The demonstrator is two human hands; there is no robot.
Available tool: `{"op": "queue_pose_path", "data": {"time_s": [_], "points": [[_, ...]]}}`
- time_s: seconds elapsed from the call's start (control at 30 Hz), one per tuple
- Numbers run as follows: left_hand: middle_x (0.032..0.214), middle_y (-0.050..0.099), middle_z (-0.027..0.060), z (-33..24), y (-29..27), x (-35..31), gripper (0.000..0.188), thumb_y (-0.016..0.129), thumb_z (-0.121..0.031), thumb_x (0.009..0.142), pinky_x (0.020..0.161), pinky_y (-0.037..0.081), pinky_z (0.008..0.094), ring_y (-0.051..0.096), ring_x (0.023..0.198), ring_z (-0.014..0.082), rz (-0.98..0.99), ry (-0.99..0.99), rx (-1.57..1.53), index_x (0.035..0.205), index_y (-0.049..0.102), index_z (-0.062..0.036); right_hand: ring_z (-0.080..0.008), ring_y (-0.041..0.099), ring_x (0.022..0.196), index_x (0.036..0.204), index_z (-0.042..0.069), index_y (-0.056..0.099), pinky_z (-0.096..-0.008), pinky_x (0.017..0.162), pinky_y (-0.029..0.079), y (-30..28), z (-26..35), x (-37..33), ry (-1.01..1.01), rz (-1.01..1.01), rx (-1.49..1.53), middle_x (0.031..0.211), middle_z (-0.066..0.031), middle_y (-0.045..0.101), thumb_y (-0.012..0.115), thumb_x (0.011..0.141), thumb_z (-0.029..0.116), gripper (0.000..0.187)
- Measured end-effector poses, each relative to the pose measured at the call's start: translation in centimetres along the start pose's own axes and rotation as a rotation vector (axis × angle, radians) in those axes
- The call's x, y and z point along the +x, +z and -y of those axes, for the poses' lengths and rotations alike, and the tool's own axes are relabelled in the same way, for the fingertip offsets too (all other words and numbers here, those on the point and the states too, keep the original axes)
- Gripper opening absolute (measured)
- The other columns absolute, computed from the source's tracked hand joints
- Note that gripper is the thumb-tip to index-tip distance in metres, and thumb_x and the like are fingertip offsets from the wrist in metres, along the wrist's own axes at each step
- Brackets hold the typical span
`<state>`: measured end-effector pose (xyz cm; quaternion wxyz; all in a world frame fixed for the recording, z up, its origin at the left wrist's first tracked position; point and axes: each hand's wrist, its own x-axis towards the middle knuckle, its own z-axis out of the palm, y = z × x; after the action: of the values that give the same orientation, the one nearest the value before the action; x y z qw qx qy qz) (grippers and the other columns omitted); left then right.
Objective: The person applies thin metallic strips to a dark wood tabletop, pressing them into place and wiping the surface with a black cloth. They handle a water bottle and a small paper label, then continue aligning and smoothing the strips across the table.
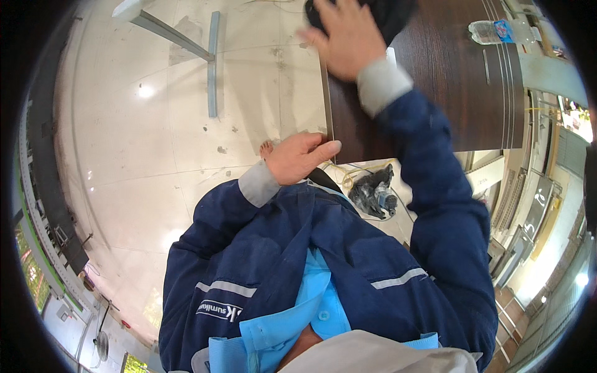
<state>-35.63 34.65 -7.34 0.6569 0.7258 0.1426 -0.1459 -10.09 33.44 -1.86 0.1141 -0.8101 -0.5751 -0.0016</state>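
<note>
A dark brown wood-grain panel [429,93] with pale inlaid lines lies at the front right. My left hand [297,158] is closed at its near left corner, with the thumb over the top and the fingertips hidden at the edge. Toward the far left edge of the panel, my right hand [351,40] is open with fingers spread and slightly blurred. Beside and partly behind it is a black, soft-looking thing [395,15] whose kind I cannot make out. A small white piece [391,57] shows by the right wrist.
On the panel's far right lies a clear plastic bottle [497,32]. A crumpled black bag [368,191] and yellow cord are on the floor below the near edge. A grey metal stand [213,68] stands at the left. Boards and frames [519,211] lean at the right.
</note>
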Motion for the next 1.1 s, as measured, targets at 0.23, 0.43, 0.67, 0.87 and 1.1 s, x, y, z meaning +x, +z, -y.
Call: {"op": "queue_pose_path", "data": {"time_s": [0.23,0.43,0.67,0.87,1.1], "points": [[0.123,0.071,0.0147,8.2,-3.4,-4.2,0.061,0.042,-0.049,0.113,0.099,0.051,0.0333,0.067,0.109,0.0201,-0.169,-0.083,-0.660,0.144,0.055,0.0018,-0.0450,0.048,0.142,0.140,0.008,0.063,-0.0576,0.113,0.041,-0.7,11.3,-17.3,0.065,0.033,0.022,0.159,-0.0259,0.043,0.067,0.091,0.017,0.050],[0.124,0.070,0.0161,9.5,-6.6,-2.5,0.063,0.039,-0.050,0.113,0.103,0.050,0.0358,0.067,0.111,0.0214,-0.257,-0.073,-0.655,0.147,0.053,0.0023,-0.0497,0.041,0.144,0.144,0.004,0.053,-0.0605,0.117,0.036,1.9,4.6,-0.3,0.144,-0.008,-0.060,0.155,-0.0304,0.043,0.059,0.094,0.018,0.053],[0.126,0.071,0.0177,13.9,-9.0,-7.1,0.066,0.040,-0.053,0.112,0.104,0.049,0.0363,0.067,0.110,0.0221,-0.372,-0.090,-0.620,0.146,0.054,0.0025,-0.0523,0.034,0.148,0.157,-0.004,0.035,-0.0645,0.121,0.028,1.4,9.4,-9.9,0.242,-0.036,-0.080,0.162,-0.0327,0.032,0.060,0.089,0.013,0.075],[0.123,0.073,0.0139,15.3,-11.9,-9.1,0.064,0.039,-0.052,0.112,0.102,0.049,0.0357,0.068,0.110,0.0206,-0.498,-0.308,-0.620,0.146,0.055,0.0000,-0.0517,0.021,0.156,0.162,-0.005,0.025,-0.0630,0.123,0.025,0.8,11.5,-16.3,0.331,0.050,-0.023,0.168,-0.0329,0.020,0.061,0.092,0.015,0.081],[0.125,0.071,0.0148,4.9,-13.6,0.2,0.056,0.045,-0.046,0.112,0.101,0.049,0.0351,0.068,0.111,0.0217,-0.329,0.095,-0.279,0.144,0.055,-0.0013,-0.0445,0.030,0.154,0.155,-0.004,0.037,-0.0575,0.124,0.029,2.2,3.9,4.5,0.263,-0.165,-0.147,0.164,-0.0286,0.034,0.056,0.098,0.020,0.065]]}}
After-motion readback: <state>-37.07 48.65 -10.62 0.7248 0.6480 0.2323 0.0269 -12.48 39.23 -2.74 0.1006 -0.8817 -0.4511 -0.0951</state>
